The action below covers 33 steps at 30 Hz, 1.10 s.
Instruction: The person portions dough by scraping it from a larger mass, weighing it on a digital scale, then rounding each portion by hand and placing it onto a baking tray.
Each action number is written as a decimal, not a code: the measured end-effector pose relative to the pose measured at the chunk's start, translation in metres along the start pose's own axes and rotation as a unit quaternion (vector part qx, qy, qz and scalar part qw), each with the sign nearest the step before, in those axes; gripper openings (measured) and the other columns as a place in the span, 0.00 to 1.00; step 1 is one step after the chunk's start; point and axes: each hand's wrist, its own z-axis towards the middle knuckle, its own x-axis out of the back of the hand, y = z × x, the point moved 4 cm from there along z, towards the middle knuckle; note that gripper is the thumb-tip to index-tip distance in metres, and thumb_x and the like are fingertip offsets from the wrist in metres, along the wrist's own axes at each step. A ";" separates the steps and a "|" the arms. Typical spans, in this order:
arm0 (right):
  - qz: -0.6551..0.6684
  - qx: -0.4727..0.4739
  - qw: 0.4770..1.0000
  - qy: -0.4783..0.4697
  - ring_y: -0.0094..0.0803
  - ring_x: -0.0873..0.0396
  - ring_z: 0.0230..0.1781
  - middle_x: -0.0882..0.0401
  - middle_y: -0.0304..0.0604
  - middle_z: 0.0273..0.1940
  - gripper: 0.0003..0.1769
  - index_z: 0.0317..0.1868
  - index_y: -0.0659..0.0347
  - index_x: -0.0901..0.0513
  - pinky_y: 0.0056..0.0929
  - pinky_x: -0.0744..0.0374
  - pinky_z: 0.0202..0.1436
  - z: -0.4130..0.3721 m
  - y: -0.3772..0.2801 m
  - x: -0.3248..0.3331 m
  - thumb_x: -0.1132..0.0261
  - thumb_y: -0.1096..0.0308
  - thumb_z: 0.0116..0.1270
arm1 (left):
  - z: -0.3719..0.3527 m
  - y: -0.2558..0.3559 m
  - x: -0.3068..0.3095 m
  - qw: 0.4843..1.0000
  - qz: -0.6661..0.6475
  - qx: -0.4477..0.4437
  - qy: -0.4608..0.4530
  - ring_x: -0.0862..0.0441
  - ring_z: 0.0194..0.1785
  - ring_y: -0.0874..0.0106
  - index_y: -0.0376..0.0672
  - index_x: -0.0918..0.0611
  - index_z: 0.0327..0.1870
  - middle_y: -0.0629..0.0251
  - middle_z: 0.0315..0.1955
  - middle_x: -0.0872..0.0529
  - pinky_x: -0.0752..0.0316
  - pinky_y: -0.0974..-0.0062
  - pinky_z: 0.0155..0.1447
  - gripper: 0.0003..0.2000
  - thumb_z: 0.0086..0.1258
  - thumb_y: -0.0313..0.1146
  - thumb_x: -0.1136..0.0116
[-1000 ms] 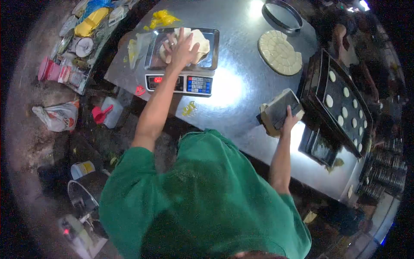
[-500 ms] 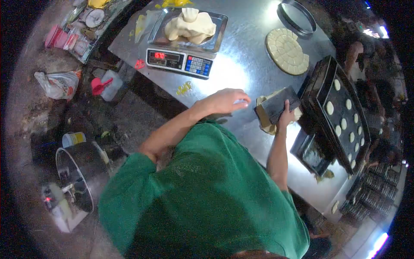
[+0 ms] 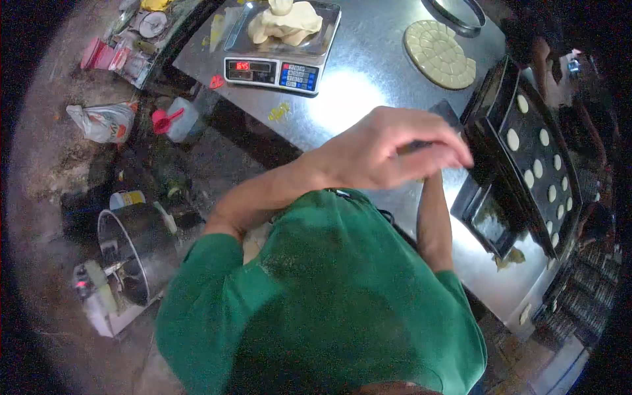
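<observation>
Pale dough (image 3: 299,25) sits on the scale (image 3: 273,82).
It lies beyond the hands and to their left, its longer side running sideways, with the left hand (image 3: 372,148) nearer. That hand's thumb and fingers are narrowly parted, nothing visible between them. It hides the right hand, whose grip cannot be told; a dark flat tool (image 3: 446,113) shows just beyond.

Dough (image 3: 296,27) on scale (image 3: 271,74); cut disc (image 3: 440,54) between scale and tray (image 3: 541,158).
</observation>
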 end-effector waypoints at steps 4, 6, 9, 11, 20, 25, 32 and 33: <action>-0.023 0.027 0.999 0.007 0.32 0.18 0.43 0.14 0.44 0.47 0.21 0.53 0.69 0.17 0.32 0.21 0.52 0.003 0.012 0.006 0.29 0.59 0.71 | 0.024 0.072 -0.021 0.975 -0.091 -0.199 -0.039 0.12 0.44 0.67 0.42 0.12 0.49 0.62 0.42 0.10 0.20 0.71 0.50 0.10 0.77 0.35 0.42; -0.031 0.033 0.999 0.010 0.32 0.18 0.43 0.14 0.44 0.47 0.21 0.52 0.69 0.17 0.32 0.21 0.52 0.008 0.021 0.009 0.29 0.59 0.71 | 0.025 0.095 -0.028 0.955 -0.131 -0.257 -0.063 0.12 0.44 0.67 0.42 0.13 0.49 0.61 0.42 0.10 0.20 0.71 0.50 0.10 0.77 0.35 0.42; 0.004 0.057 0.998 -0.001 0.32 0.19 0.43 0.14 0.44 0.46 0.21 0.51 0.69 0.17 0.32 0.21 0.52 0.013 0.021 0.004 0.29 0.58 0.71 | 0.022 0.111 -0.035 0.931 -0.182 -0.300 -0.099 0.12 0.44 0.67 0.43 0.13 0.50 0.61 0.42 0.10 0.20 0.71 0.50 0.10 0.77 0.35 0.42; -0.019 0.048 0.999 0.006 0.32 0.19 0.44 0.14 0.43 0.46 0.21 0.51 0.69 0.17 0.32 0.22 0.52 0.016 0.021 0.005 0.29 0.58 0.71 | 0.019 0.112 -0.034 0.921 -0.204 -0.312 -0.114 0.12 0.44 0.67 0.43 0.13 0.50 0.61 0.42 0.10 0.20 0.71 0.50 0.10 0.77 0.36 0.42; -0.028 0.029 0.999 0.007 0.32 0.19 0.44 0.14 0.44 0.47 0.23 0.53 0.71 0.17 0.32 0.22 0.52 0.015 0.023 0.003 0.30 0.57 0.72 | 0.021 0.103 -0.029 0.894 -0.263 -0.331 -0.150 0.12 0.44 0.66 0.43 0.13 0.50 0.61 0.42 0.10 0.20 0.71 0.49 0.11 0.77 0.36 0.42; -0.048 0.030 0.998 0.011 0.34 0.19 0.45 0.14 0.45 0.47 0.24 0.54 0.72 0.17 0.33 0.22 0.53 0.019 0.026 0.001 0.30 0.56 0.72 | 0.026 0.096 -0.014 0.885 -0.281 -0.336 -0.160 0.12 0.44 0.66 0.43 0.13 0.51 0.61 0.42 0.10 0.20 0.70 0.49 0.11 0.77 0.37 0.42; -0.028 0.036 0.999 0.027 0.34 0.18 0.43 0.13 0.47 0.47 0.26 0.52 0.72 0.16 0.33 0.21 0.53 0.029 0.042 0.003 0.30 0.53 0.72 | 0.033 0.082 0.010 0.883 -0.302 -0.325 -0.155 0.12 0.44 0.66 0.43 0.13 0.51 0.61 0.41 0.10 0.20 0.70 0.49 0.11 0.77 0.37 0.43; -0.037 0.040 0.998 0.023 0.34 0.18 0.43 0.13 0.47 0.47 0.26 0.52 0.72 0.16 0.33 0.21 0.52 0.040 0.061 0.010 0.30 0.53 0.71 | 0.032 0.080 0.018 0.885 -0.301 -0.322 -0.152 0.12 0.43 0.66 0.43 0.13 0.51 0.61 0.41 0.10 0.20 0.70 0.49 0.11 0.77 0.37 0.43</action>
